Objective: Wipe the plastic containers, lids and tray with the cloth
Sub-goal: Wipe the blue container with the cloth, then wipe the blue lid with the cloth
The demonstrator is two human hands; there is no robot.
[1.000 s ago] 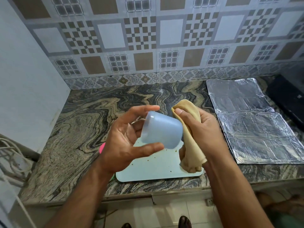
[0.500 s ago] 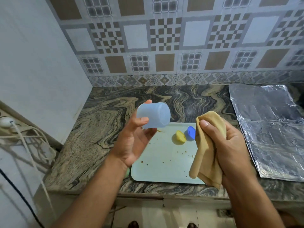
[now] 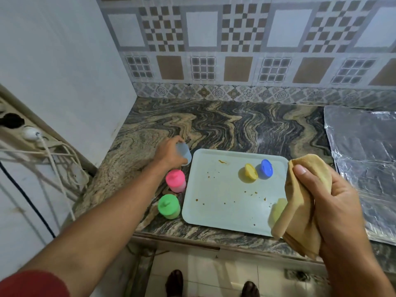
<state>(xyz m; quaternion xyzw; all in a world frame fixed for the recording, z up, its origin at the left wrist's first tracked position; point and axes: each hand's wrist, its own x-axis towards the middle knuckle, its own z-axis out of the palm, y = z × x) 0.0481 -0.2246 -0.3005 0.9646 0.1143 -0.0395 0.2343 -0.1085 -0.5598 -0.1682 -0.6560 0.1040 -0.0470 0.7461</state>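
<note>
The left hand (image 3: pixel 169 152) is curled round a pale blue container (image 3: pixel 183 154), gripping it just off the tray's far left corner, low over the counter (image 3: pixel 235 125); whether its base already touches the stone cannot be told; its long axis looks close to upright, tipped a little; the hand covers much of it. Nearer along the tray's left edge stand a pink container (image 3: pixel 175 181) and a green container (image 3: pixel 168 206), both lidded, both on the counter beside the tray and not on it; the pale blue one seems bound for the head of that row.

The tray (image 3: pixel 214 211) lies flat with crumbs and a brownish smear near its far edge; on its far right part sit a yellow lid (image 3: pixel 251 171) and a blue lid (image 3: pixel 266 169), just beside each other; a yellowish shape at the tray's near right corner is half hidden by the cloth and cannot be made out.

The right hand (image 3: pixel 330 209) holds the bunched tan cloth (image 3: pixel 300 202) in a closed grip, thumb pressed on top, above the tray's right edge. By my reading the two lids lie just left of and beyond that hand, well apart from the left hand, so the right hand is the nearer for wiping them; the left would have to cross the tray to pick one up.

A sheet of foil (image 3: pixel 364 168) lies right of the tray.
</note>
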